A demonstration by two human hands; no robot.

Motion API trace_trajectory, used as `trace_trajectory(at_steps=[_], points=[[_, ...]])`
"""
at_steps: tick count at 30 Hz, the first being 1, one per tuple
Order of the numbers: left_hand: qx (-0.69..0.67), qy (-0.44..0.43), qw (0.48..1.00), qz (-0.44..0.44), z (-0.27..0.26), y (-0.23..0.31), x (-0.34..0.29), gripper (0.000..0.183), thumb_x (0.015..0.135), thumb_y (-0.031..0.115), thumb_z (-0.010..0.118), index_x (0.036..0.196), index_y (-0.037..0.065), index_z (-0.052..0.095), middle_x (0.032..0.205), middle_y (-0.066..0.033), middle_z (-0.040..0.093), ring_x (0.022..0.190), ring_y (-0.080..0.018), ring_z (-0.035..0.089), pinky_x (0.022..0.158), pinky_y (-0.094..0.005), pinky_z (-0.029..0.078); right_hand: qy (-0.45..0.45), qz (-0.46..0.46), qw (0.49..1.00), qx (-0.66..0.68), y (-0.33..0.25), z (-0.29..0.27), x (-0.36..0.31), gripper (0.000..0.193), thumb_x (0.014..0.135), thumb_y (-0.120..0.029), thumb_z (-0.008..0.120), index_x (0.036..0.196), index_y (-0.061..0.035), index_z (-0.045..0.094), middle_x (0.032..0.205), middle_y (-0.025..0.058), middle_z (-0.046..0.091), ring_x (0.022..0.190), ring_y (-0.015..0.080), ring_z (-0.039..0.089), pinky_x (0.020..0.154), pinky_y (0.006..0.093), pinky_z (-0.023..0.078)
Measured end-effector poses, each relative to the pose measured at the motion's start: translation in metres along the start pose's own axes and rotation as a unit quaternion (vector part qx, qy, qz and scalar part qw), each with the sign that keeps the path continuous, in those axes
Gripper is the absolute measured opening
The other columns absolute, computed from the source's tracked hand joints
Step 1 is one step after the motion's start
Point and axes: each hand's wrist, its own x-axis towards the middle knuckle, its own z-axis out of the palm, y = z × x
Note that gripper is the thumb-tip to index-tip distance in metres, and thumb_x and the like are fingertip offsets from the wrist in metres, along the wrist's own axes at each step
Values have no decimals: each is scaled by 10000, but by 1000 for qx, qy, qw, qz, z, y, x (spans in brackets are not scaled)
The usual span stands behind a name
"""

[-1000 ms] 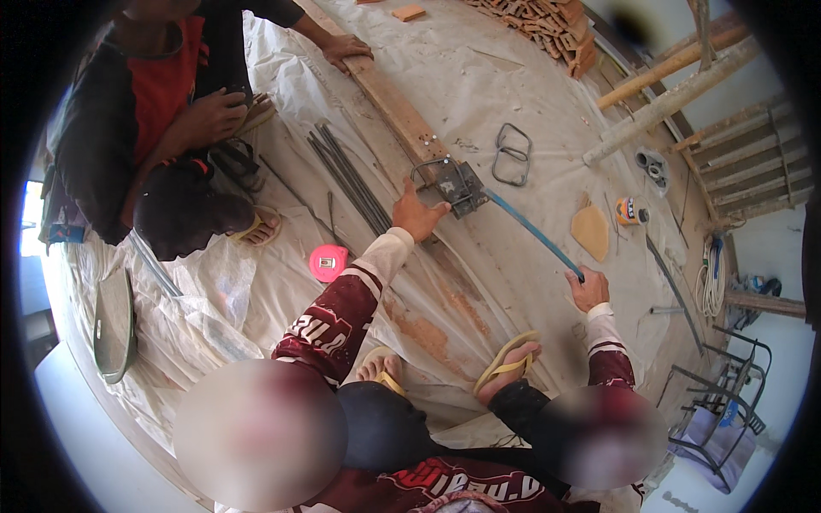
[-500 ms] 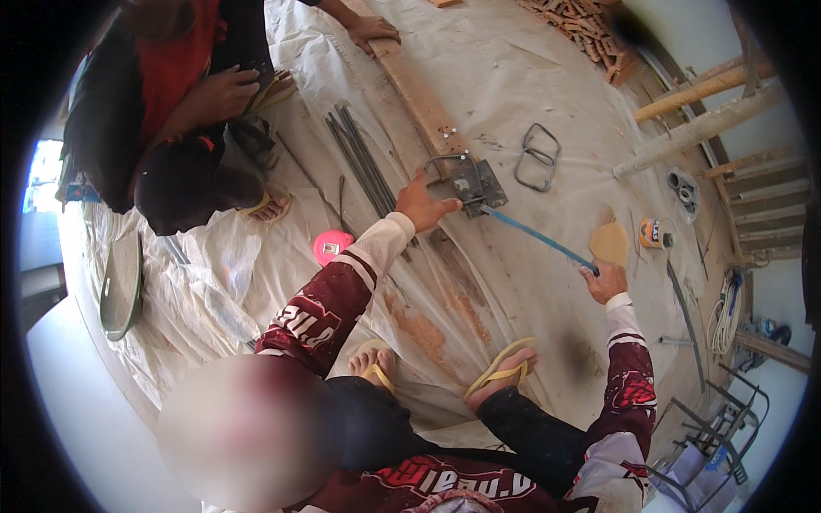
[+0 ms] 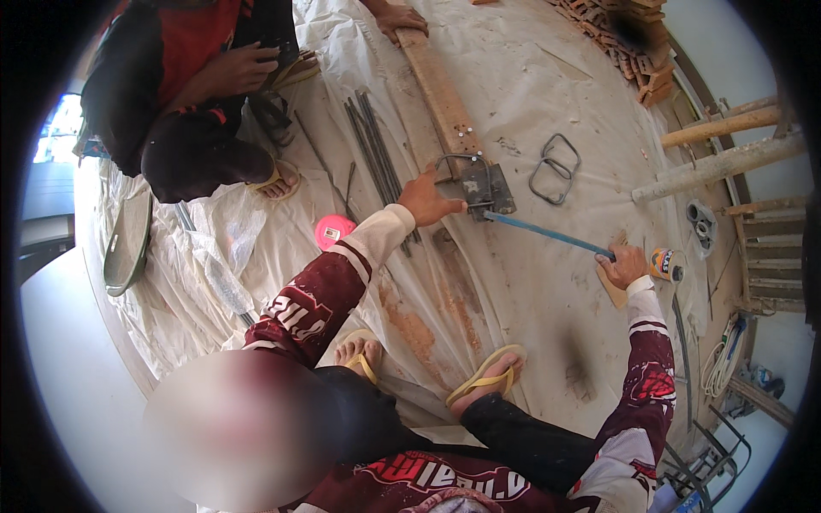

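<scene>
Clenching blue metal bar (image 3: pixel 547 232): right hand (image 3: pixel 627 267). Left hand (image 3: pixel 423 198): grip unclear. Square dark plate (image 3: pixel 501 190): atop, bent rod (image 3: pixel 459 156); right, grey loops (image 3: pixel 558 168), seemingly done; left, unbent grey rods (image 3: pixel 374 141).

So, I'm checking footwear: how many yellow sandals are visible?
4: the wearer's left sandal and right sandal, lower centre; the co-worker's near sandal and far sandal, upper left, the latter partly hidden.

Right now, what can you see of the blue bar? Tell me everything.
The blue bar is long, slim and straight, and looks like painted metal. The right hand grips one end. From there it slants forward and left, above the pale sheeting, to the dark plate; how it engages there is too small to tell.
</scene>
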Motion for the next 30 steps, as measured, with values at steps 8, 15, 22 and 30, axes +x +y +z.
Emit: trace_trajectory(at_steps=[8, 15, 22, 30], points=[[7, -40, 999, 11, -8, 1, 3, 1033, 689, 440, 775, 1398, -109, 262, 1282, -339, 503, 1206, -423, 513, 1035, -395, 411, 26, 43, 998, 32, -25, 11, -21, 441, 862, -479, 592, 754, -53, 630, 645, 171, 608, 654, 399, 605, 607, 481, 454], [-270, 7, 959, -85, 0, -10, 35, 554, 910, 458, 557, 1051, -77, 590, 798, -139, 619, 722, -227, 646, 673, -364, 536, 95, 1, 993, 66, -23, 16, -25, 462, 893, -502, 544, 794, -54, 592, 698, 169, 609, 669, 401, 596, 587, 485, 441], [-280, 122, 947, -102, 16, 11, 44, 548, 944, 468, 518, 806, -57, 598, 665, -118, 567, 600, -197, 555, 575, -331, 488, 97, 36, 994, 36, -25, 32, -27, 447, 889, -499, 548, 804, -62, 590, 707, 151, 602, 683, 395, 595, 589, 476, 439], [-277, 193, 939, -64, 40, -8, 57, 490, 947, 413, 554, 830, -57, 631, 659, -156, 579, 659, -229, 543, 681, -369, 456, 80, 86, 993, 0, -26, 44, -37, 450, 843, -499, 590, 897, -55, 642, 746, 137, 634, 703, 365, 623, 594, 469, 449]])
